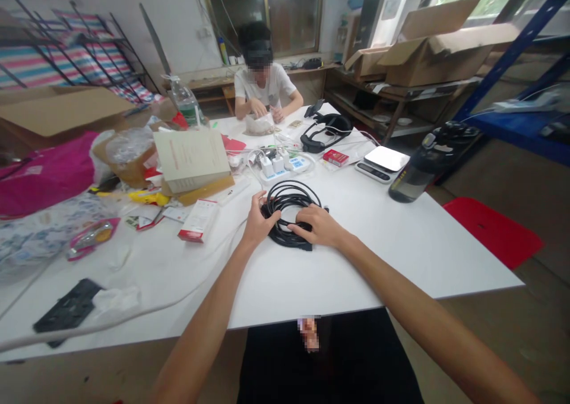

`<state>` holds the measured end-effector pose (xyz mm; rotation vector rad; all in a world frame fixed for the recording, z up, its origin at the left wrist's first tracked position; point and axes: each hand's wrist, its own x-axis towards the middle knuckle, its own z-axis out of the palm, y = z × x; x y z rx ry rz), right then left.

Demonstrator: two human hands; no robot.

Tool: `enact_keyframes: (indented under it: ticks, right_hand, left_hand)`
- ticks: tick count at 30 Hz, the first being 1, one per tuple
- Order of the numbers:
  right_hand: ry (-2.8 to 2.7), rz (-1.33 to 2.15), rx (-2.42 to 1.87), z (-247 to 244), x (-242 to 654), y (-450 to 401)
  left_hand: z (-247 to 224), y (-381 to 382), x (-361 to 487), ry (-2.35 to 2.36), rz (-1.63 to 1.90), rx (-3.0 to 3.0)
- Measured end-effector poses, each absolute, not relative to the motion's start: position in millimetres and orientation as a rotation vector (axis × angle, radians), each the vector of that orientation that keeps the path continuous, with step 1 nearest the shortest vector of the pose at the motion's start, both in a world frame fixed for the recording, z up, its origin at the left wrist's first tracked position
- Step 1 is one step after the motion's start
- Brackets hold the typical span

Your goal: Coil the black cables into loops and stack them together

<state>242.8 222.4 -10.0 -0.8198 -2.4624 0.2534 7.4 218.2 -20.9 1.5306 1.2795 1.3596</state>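
Observation:
A coiled black cable [291,237] lies on the white table [356,267] in front of me, wound in several loops with an open middle. My left hand [259,217] grips the coil's left side, its thumb over the loops and its fingers curled behind them. On the right side, my right hand [317,224] is closed over the loops, thumb pointing into the coil's middle. A connector end seems to show just past the right hand, and another dark end sits at the coil's near edge.
Behind the coil is a white power strip [296,164] with plugs. To the right stand a kitchen scale [378,169] and a dark water bottle [416,166]. A red-and-white box [199,220] and clutter lie left. Across the table, a person [267,89] handles a plastic bag [259,125].

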Motion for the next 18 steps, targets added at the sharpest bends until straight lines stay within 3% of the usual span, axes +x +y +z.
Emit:
enact_keyframes:
  ticks: [10,18]
  right_hand:
    - [-2.184,0.505,-0.764,-1,257,212]
    - [-1.921,0.418,-0.947,2,261,215]
  left_hand:
    - [-17,212,8,1.224,1.34,1.537]
    - [-17,207,10,1.169,1.265,1.597]
